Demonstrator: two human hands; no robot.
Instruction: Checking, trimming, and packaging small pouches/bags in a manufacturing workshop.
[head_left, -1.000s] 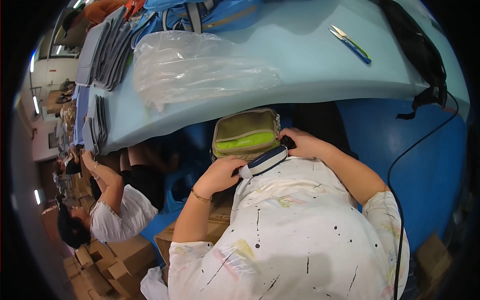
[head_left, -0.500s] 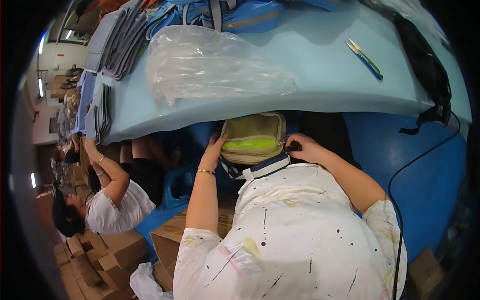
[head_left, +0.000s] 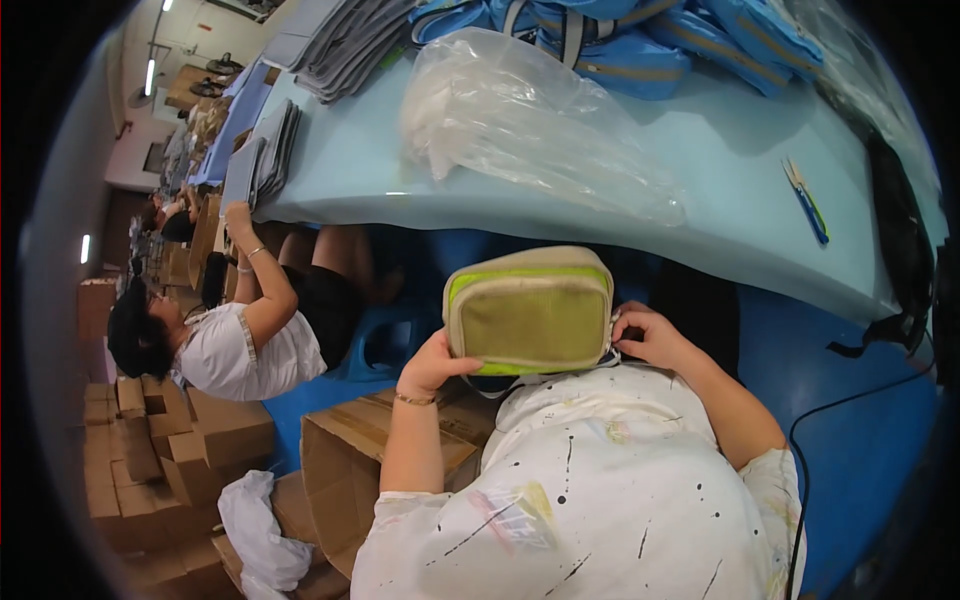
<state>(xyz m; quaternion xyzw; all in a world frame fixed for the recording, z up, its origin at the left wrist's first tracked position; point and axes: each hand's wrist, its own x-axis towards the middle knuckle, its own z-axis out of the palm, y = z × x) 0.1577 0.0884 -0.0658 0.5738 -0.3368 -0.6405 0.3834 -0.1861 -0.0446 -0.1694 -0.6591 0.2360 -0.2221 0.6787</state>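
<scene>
A small green and beige zippered bag [head_left: 532, 318] is held up before my lap, just below the table edge, its mesh panel facing me. My left hand [head_left: 437, 362] grips its lower left corner, thumb across the front. At the right side of the bag my right hand [head_left: 652, 336] has its fingers curled in a pinch; what lies between them, likely at the bag's edge, is mostly hidden. Part of a dark strap shows beneath the bag.
The pale blue table [head_left: 345, 185] carries a clear plastic bag [head_left: 540, 125], thread snips [head_left: 806, 203], blue bags [head_left: 630, 65] and stacked grey panels [head_left: 345, 45]. A person [head_left: 245, 335] sits at left handling grey pieces. An open carton [head_left: 345, 470] stands by my left arm; a black cable [head_left: 850, 396] hangs at right.
The bag has been tipped and raised toward me, so its mesh panel now faces up. The striped strap has mostly gone out of sight. My view has shifted left.
</scene>
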